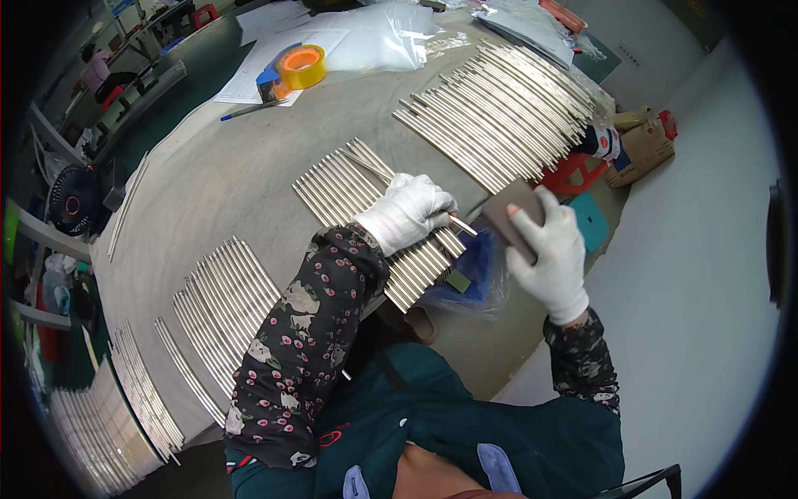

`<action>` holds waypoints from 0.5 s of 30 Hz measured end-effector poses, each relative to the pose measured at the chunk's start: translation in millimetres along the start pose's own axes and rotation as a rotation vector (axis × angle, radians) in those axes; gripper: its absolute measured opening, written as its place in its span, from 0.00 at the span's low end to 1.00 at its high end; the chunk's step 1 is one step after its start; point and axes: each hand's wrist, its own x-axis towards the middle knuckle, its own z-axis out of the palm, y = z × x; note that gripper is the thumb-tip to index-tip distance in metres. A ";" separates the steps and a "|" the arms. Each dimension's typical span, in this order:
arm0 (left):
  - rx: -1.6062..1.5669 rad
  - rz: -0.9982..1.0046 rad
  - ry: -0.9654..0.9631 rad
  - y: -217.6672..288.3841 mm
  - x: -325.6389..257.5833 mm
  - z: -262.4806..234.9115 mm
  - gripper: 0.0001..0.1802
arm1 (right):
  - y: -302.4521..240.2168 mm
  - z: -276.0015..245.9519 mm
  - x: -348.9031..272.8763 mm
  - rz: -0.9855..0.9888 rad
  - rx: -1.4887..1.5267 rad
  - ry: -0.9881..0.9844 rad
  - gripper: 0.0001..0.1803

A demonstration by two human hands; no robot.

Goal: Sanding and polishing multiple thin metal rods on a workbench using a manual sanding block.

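My left hand (405,213), in a white glove, is closed around a thin metal rod (463,225) whose end sticks out to the right. It rests over a middle row of silvery metal rods (328,190), which lie side by side; one or two lie askew on top. My right hand (550,259), also gloved, with a bare fingertip showing, grips a brown sanding block (509,218) just right of that rod's end. The block appears apart from the rod. Beyond my hands lies a larger row of rods (490,116).
More rods (224,303) lie in rows at the left of the grey table (224,179). A tape dispenser (295,68) and blue pen (249,110) lie at the back. A blue plastic-lined container (478,270) is below the right edge, near a red stool (573,175). Another person (98,71) sits far left.
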 end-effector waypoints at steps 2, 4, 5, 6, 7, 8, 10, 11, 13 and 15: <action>0.017 0.028 0.018 2.9 0.3 -4.5 0.06 | 24.5 0.5 1.4 0.108 -0.114 0.055 0.25; 0.028 0.028 0.025 -1.0 1.6 -2.7 0.06 | -0.4 -9.3 4.3 -0.012 0.092 0.030 0.25; 0.025 0.036 0.023 -1.1 1.8 2.5 0.06 | -15.9 -12.2 -0.7 -0.117 0.290 -0.004 0.26; -0.018 0.020 0.019 0.6 1.8 0.4 0.06 | -27.4 -10.5 -3.9 -0.217 0.350 -0.167 0.26; -0.019 0.022 0.015 0.2 2.6 2.0 0.06 | -25.6 -3.7 -4.0 -0.242 0.233 -0.099 0.26; 0.004 0.018 0.022 -0.3 4.5 4.6 0.06 | -16.7 -3.7 0.1 -0.093 0.017 -0.069 0.25; 0.026 -0.017 -0.008 0.2 6.2 -0.5 0.08 | 11.5 -1.8 11.6 0.101 -0.167 0.039 0.25; 0.030 -0.014 -0.009 0.2 5.5 -2.3 0.08 | 9.3 -3.8 8.2 0.102 -0.079 0.061 0.25; 0.056 0.000 0.014 0.8 2.9 -1.4 0.08 | -18.9 -11.2 8.6 -0.138 0.238 -0.016 0.25; 0.086 0.014 0.022 2.2 2.8 -0.7 0.08 | -25.6 -1.9 0.2 -0.210 0.233 -0.135 0.25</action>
